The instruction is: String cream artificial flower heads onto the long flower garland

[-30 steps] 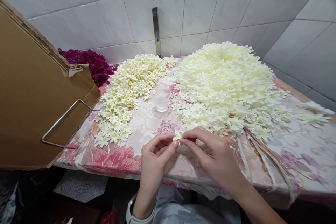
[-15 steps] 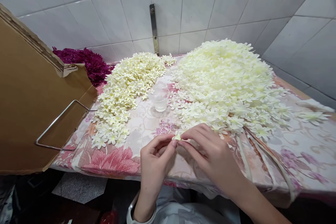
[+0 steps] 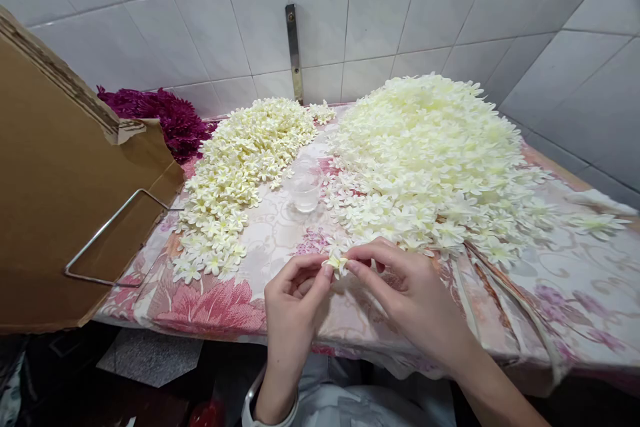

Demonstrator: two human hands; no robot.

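Note:
My left hand (image 3: pixel 293 300) and my right hand (image 3: pixel 405 293) meet over the front edge of the table, both pinching one small cream artificial flower (image 3: pixel 336 262) between fingertips. Just behind my right hand rises a large heap of cream flowers (image 3: pixel 430 160). A smaller, flatter spread of cream flowers (image 3: pixel 240 173) lies to the left of my hands. Between the two heaps stands a small clear cup (image 3: pixel 304 190).
A floral tablecloth (image 3: pixel 220 307) covers the table against a white tiled wall. A brown cardboard box (image 3: pixel 60 200) with a metal wire handle (image 3: pixel 113 240) stands at the left. Purple flowers (image 3: pixel 160 117) lie behind it. A metal bracket (image 3: pixel 294 47) is fixed to the wall.
The hands stay together on the small flower, shifting it slightly and turning it between the fingertips. The view has drifted a little.

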